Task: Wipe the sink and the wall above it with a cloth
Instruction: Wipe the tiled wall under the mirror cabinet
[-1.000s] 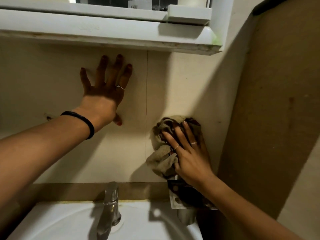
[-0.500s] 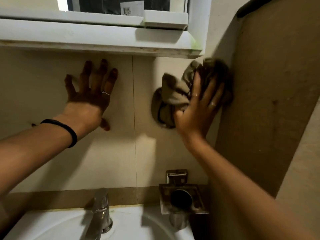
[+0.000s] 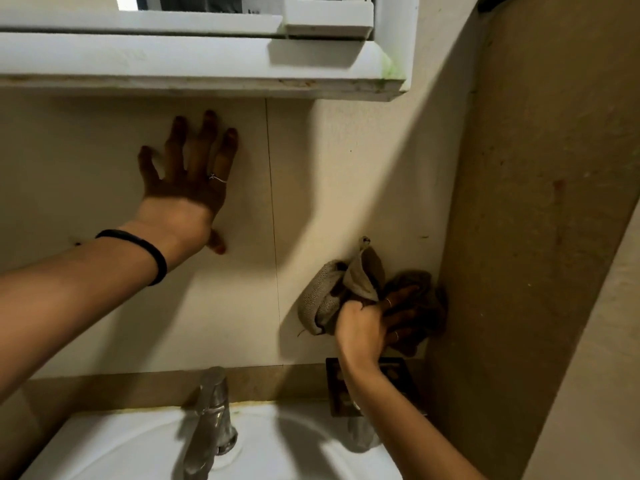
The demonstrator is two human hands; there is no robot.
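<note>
Dropping from up by the shelf, the cloth (image 3: 341,294) is now sitting low on the wall (image 3: 214,313), beside the right corner. Left hand (image 3: 187,188) is bracing, fingers spread; right hand (image 3: 369,327) is gripping the soft, light bunch.

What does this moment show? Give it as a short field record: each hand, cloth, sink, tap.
left hand: flat on the beige tiled wall, fingers spread
right hand: presses the bunched grey-brown cloth to the wall by the corner
white ceramic sink: below, untouched
metal tap: at the sink's back edge
white shelf: above both hands
</note>
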